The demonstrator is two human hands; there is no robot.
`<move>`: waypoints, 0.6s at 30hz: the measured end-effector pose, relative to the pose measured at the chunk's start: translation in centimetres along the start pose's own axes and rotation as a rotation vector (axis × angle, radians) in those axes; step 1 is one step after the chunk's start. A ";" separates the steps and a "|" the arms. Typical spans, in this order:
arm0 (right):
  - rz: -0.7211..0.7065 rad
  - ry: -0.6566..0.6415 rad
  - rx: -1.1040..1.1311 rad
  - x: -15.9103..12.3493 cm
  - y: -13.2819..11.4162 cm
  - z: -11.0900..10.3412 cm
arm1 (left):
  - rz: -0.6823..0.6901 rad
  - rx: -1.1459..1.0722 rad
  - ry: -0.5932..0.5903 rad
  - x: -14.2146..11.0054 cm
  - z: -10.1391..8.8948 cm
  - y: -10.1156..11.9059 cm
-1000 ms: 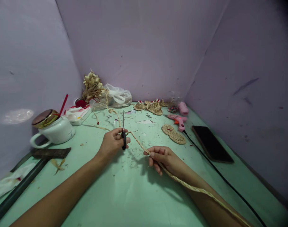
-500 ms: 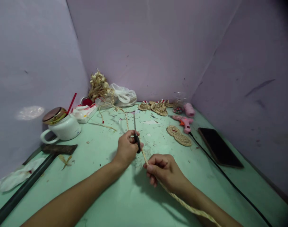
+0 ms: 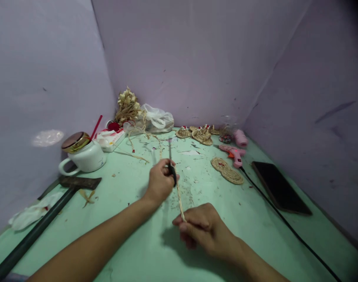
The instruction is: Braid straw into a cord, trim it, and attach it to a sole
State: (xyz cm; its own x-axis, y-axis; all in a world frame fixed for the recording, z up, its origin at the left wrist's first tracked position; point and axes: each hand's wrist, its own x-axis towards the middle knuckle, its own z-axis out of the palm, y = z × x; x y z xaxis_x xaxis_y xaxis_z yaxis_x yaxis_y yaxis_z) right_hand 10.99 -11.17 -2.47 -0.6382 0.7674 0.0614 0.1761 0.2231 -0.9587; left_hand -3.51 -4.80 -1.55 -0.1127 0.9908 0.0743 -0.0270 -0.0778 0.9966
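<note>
My left hand point(image 3: 161, 181) is closed around a pair of scissors point(image 3: 172, 172) with black handles, its thin blades pointing away from me. A braided straw cord point(image 3: 179, 198) runs from beside those fingers toward me. My right hand point(image 3: 201, 227) pinches this cord between thumb and forefinger, nearer to me and lower. The cord beyond the right hand is hidden. Past the scissors, more pale cord point(image 3: 160, 148) lies toward the back. To the right rests a flat coiled straw piece point(image 3: 226, 170) shaped like a figure eight, touched by neither hand.
A pink glue gun point(image 3: 233, 154) with a black cable and a dark phone point(image 3: 280, 188) lie right. Left are a white mug point(image 3: 87, 158) and a hammer point(image 3: 79, 183). Small straw hats point(image 3: 202, 136), a plastic bag point(image 3: 158, 118) and dried flowers point(image 3: 127, 106) sit at the back.
My right hand has drawn toward me, pinching the cord, whose stretch between the hands now runs steeper. The left hand keeps the scissors. The whole view has shifted, so the table things appear farther right.
</note>
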 end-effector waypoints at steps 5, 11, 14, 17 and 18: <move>0.107 -0.118 -0.028 -0.1 0.4 -0.4 | -0.019 0.000 -0.004 -0.1 0.5 -0.6; 0.289 0.118 0.285 1.2 1.3 -0.9 | 0.008 -0.046 0.116 0.2 -0.7 1.5; 0.239 0.224 0.322 1.5 1.2 -0.8 | 0.031 -0.022 0.153 -0.1 -0.7 1.8; 0.251 0.295 0.264 1.4 1.2 -0.6 | 0.061 0.017 0.175 -0.1 -0.6 1.5; 0.255 0.319 0.228 1.4 1.3 -0.6 | 0.068 0.026 0.176 0.0 -0.6 1.4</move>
State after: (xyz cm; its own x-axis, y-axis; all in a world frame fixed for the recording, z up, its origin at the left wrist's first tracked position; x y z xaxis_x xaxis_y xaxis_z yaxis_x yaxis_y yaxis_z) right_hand 10.75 -9.47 -3.45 -0.3270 0.9352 -0.1359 0.1051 -0.1069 -0.9887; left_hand -4.12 -5.00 -0.18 -0.2856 0.9485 0.1367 0.0123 -0.1390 0.9902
